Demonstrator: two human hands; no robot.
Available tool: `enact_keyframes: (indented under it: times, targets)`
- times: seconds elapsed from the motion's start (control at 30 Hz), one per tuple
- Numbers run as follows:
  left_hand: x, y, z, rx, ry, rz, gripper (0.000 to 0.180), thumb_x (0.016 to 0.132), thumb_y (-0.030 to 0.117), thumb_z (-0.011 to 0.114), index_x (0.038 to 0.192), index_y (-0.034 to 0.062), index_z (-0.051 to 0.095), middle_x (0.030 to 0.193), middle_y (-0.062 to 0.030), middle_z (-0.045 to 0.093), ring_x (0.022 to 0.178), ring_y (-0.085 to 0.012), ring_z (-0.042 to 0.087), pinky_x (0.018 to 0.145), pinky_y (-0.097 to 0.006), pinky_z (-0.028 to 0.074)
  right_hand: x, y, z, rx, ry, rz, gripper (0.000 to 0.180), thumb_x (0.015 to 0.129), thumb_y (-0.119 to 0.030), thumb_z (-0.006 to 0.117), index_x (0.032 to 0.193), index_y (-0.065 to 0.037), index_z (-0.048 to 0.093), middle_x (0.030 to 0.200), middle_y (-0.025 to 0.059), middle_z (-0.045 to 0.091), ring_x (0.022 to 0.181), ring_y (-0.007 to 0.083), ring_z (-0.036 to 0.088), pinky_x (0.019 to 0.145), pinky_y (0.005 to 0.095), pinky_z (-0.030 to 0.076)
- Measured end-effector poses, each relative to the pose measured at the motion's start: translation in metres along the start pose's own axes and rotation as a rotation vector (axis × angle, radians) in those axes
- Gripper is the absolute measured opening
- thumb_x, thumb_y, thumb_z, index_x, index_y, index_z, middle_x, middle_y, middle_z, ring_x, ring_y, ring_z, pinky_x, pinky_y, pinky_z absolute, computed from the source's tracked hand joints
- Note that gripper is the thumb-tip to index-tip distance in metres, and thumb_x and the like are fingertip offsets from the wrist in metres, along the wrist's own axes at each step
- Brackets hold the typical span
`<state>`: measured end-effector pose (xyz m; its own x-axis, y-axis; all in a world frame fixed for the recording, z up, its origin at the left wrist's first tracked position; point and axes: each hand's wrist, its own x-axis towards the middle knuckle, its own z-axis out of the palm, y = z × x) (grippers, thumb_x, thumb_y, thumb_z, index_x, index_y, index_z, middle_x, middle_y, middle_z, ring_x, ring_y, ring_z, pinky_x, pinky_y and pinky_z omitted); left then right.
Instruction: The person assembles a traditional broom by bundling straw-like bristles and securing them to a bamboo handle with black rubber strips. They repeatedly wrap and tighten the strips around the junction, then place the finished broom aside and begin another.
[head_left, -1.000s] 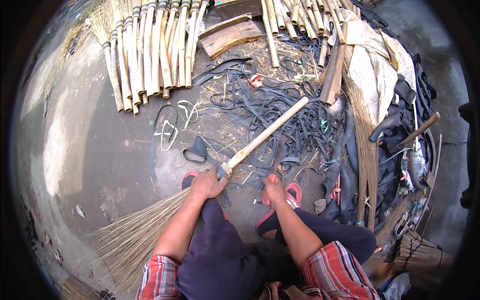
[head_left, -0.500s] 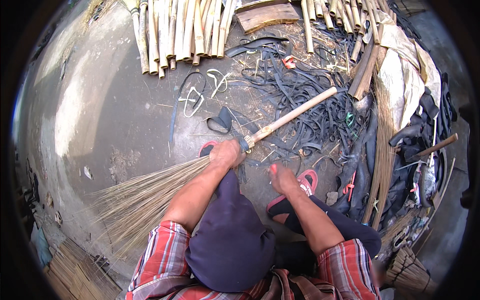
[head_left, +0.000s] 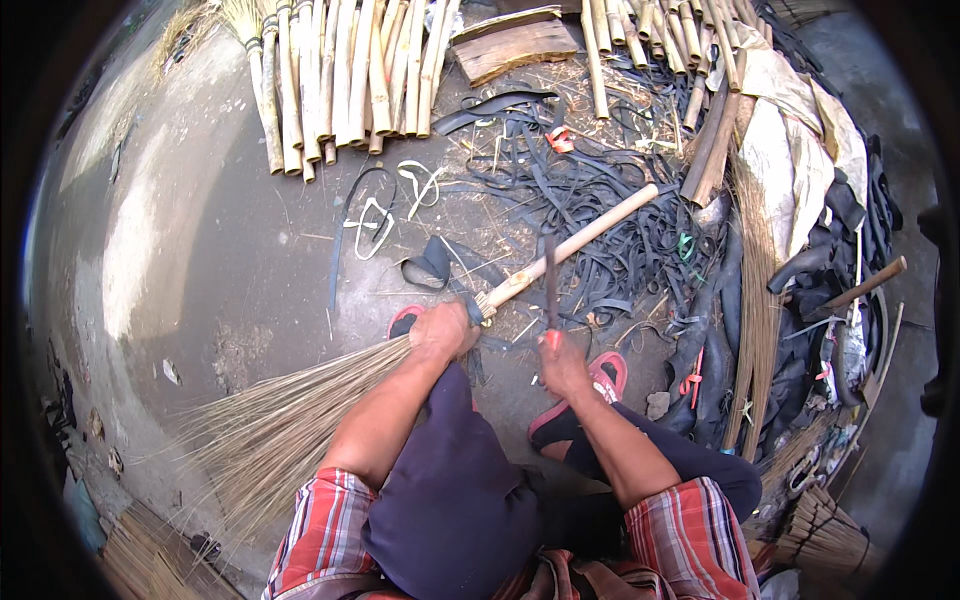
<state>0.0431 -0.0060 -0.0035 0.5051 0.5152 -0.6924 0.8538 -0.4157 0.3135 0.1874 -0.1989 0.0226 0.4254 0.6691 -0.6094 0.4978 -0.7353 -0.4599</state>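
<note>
Evidently one view to work from, the head camera. Broom (head_left: 350, 385) lies aslant in front of the person: bristles (head_left: 270, 420) fanned over the ground to the left, pale handle (head_left: 600, 230) running up and right above a tangle of dark rubber strips (head_left: 570, 195). Left hand (head_left: 440, 330) clamped round the neck, fingers closed, just below the dark binding (head_left: 474, 309). Right hand (head_left: 565, 365) closed on the red grip of what looks like a knife (head_left: 551, 280), its dark blade upright, crossing in front of the broom handle from this angle; contact cannot be told. Handling, by judgement: broom light for its length; handle stiff, smooth, perhaps a little slippery; bristles springy, thin ends likely to bend or snap. Neck seems the best hold, where the fibres are packed tight; the bare handle would serve a second hand. Free tips offer little to grip. Binding probably rubber, grippy, with some give. Containers: none plain to see. Off-white cloth (head_left: 785, 190) at right, over dark rubber scraps, might be a sack; whether it holds anything cannot be told. Cane handles (head_left: 345, 80) lie side by side at upper left, loose on the ground.
</note>
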Motion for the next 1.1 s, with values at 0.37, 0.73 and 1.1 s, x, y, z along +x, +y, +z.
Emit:
enact_keyframes:
  times: [0.37, 0.73, 1.1]
  targets:
    - [-0.018, 0.006, -0.004, 0.021, 0.006, 0.044, 0.068, 0.086, 0.054, 0.081, 0.126, 0.0006, 0.064, 0.114, -0.0266, 0.075, 0.108, -0.0428, 0.074, 0.093, -0.051, 0.059, -0.006, 0.013, -0.001, -0.102, -0.188, -0.089, 0.046, 0.105, -0.037, 0.057, 0.127, 0.002, 0.056, 0.105, 0.0365, 0.070, 0.104, 0.0548, 0.068, 0.093, 0.0586, 0.052]
    - [-0.007, 0.002, 0.000, 0.006, 0.022, -0.004, 0.054, 0.088, 0.036, 0.077, 0.128, 0.0021, 0.066, 0.118, -0.0251, 0.075, 0.113, -0.0389, 0.074, 0.096, -0.048, 0.059, -0.006, 0.012, 0.011, -0.147, -0.066, -0.018, 0.045, 0.105, -0.036, 0.056, 0.124, 0.005, 0.056, 0.104, 0.0369, 0.070, 0.103, 0.0570, 0.067, 0.090, 0.0611, 0.052]
    - [-0.009, -0.005, -0.002, 0.001, 0.096, 0.060, 0.050, 0.088, 0.038, 0.080, 0.116, -0.0010, 0.065, 0.110, -0.0263, 0.075, 0.108, -0.0385, 0.075, 0.093, -0.048, 0.059, -0.010, -0.002, 0.006, 0.115, -0.035, 0.121, 0.040, 0.104, -0.034, 0.058, 0.121, 0.002, 0.059, 0.107, 0.0362, 0.070, 0.107, 0.0555, 0.066, 0.094, 0.0608, 0.051]
